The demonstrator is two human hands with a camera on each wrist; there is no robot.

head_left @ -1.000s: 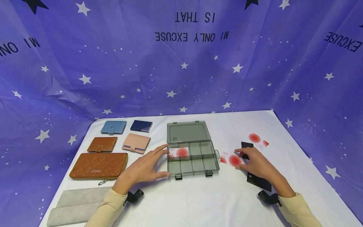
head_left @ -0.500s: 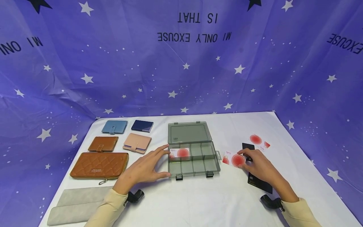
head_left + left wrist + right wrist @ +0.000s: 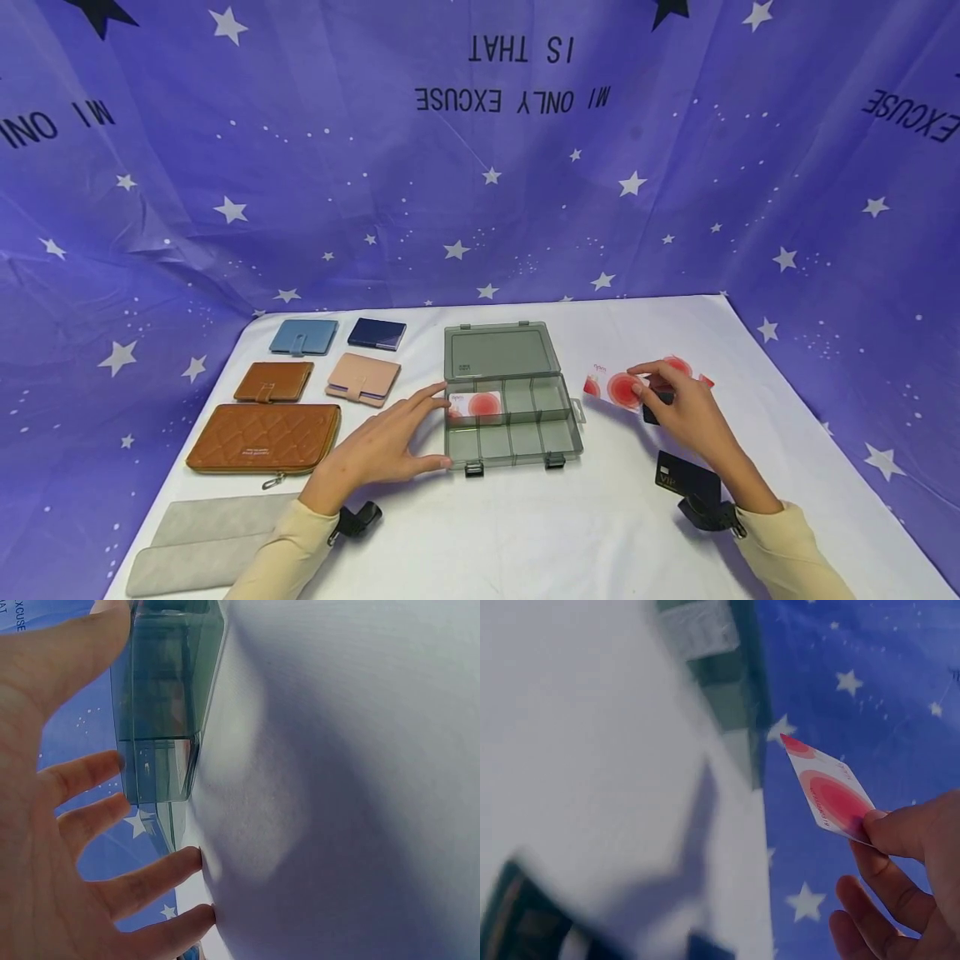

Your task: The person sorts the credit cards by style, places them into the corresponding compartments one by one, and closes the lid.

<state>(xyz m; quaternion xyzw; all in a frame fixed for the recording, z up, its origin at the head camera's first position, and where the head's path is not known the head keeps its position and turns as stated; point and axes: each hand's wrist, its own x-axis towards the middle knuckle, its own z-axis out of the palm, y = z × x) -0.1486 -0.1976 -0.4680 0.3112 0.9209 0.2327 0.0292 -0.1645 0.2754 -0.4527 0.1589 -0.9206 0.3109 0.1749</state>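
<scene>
Toward white cloth's (image 3: 525,533) right edge, the right hand (image 3: 684,407) is pinching a rectangular red-white card (image 3: 613,387), left hand (image 3: 382,442) unclenched. Carrying seems underway, needing steadiness.

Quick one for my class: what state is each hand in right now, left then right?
Left hand: open, spread at the side of the divided box.
Right hand: holding a red-and-white card, pinched.
</scene>
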